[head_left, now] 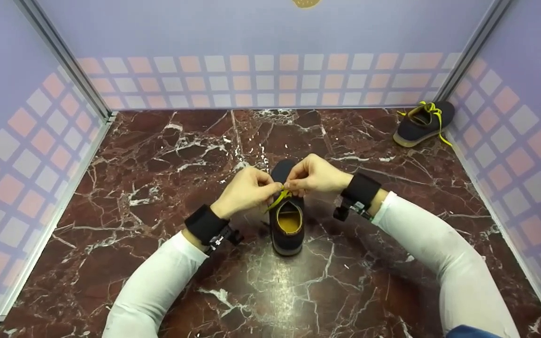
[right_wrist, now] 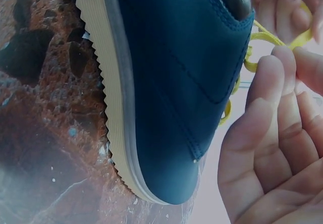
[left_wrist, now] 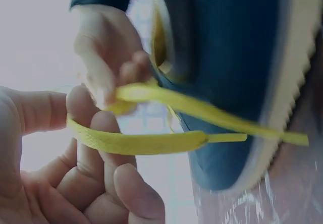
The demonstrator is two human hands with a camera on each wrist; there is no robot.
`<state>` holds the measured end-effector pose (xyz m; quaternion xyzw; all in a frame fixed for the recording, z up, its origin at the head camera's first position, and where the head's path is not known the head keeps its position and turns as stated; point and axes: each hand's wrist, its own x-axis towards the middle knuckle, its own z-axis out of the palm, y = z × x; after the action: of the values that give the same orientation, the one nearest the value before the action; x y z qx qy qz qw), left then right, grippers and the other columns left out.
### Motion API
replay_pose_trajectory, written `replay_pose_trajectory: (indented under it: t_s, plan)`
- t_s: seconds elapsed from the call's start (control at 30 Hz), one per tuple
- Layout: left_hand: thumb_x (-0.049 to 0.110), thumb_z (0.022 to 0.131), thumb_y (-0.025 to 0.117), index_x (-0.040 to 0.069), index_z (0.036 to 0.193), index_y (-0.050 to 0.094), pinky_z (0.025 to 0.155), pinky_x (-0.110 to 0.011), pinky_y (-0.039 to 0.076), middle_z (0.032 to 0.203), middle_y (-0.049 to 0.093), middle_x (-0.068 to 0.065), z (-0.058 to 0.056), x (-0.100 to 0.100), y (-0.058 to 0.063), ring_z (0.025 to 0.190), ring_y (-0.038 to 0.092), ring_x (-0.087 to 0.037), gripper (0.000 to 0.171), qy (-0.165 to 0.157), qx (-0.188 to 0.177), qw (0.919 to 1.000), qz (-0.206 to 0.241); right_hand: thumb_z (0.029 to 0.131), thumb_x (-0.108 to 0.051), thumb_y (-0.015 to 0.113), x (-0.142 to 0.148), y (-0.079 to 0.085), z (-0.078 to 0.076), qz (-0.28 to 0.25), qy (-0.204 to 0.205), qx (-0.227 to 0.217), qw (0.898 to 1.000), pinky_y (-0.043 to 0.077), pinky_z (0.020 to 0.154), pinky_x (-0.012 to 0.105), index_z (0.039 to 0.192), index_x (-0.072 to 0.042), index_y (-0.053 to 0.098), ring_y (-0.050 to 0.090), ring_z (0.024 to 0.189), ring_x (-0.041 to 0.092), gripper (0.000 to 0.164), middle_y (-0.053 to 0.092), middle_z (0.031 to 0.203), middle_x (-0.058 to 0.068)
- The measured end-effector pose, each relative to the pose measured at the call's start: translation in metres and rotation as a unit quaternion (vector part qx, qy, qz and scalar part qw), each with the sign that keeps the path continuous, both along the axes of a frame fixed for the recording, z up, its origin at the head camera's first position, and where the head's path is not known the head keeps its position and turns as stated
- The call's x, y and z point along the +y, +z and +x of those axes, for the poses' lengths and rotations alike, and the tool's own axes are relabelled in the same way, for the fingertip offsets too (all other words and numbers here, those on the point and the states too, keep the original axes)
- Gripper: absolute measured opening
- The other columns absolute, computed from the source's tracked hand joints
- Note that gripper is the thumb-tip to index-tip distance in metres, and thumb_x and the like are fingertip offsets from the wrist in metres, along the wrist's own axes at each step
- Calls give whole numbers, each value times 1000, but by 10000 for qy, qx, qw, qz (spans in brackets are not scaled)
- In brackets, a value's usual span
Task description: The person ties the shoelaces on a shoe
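Observation:
A dark shoe (head_left: pixel 288 245) with a yellow insole stands in the middle of the marbled surface, its toe pointing away from me. Over its tongue my left hand (head_left: pixel 244 191) pinches a yellow shoelace (head_left: pixel 277 202) between thumb and index finger. Close beside it, the right hand (head_left: pixel 316 174) also pinches the lace, and the fingertips of both nearly meet. In the left wrist view a lace end (left_wrist: pixel 141 142) hangs across the left fingers, tip loose. The right wrist view has the shoe's side (right_wrist: pixel 166 82) and pale ridged sole; the knot area is partly hidden by fingers.
A second dark shoe (head_left: pixel 423 123) with untied yellow laces sits at the back right corner, near the wall. Purple checkered panels (head_left: pixel 275 80) bound the reddish marbled surface (head_left: pixel 167 183) at the back and both sides.

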<state>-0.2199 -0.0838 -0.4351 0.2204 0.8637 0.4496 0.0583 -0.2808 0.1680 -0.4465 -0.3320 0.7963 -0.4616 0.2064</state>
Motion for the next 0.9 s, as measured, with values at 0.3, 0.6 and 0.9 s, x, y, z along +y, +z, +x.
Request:
replay_pose_trajectory:
  t_s: [0.3,0.6,0.9]
  plan:
    - [18,104,76,-3,93,85,53,-17,37,66,67,0,9,4,6,55,50,-2,25,-373,-619,9926,980,104,-2,74,1,0,0,-45,-12,-41,10000,59,60,19,101,6,85,72,62,8,14,83,82,12]
    - [15,102,81,-6,109,85,53,-19,48,68,69,7,15,14,2,60,57,-6,23,-38,-1859,9638,1913,104,1,71,1,0,0,-89,-42,-136,9999,60,61,19,102,7,84,74,64,14,14,83,82,4]
    - [19,101,83,3,106,87,54,-19,54,78,78,5,21,26,-4,67,67,-9,17,285,-2308,9460,2259,105,0,69,2,2,0,-100,-54,-197,9997,58,60,18,105,8,84,71,61,7,17,78,77,-13]
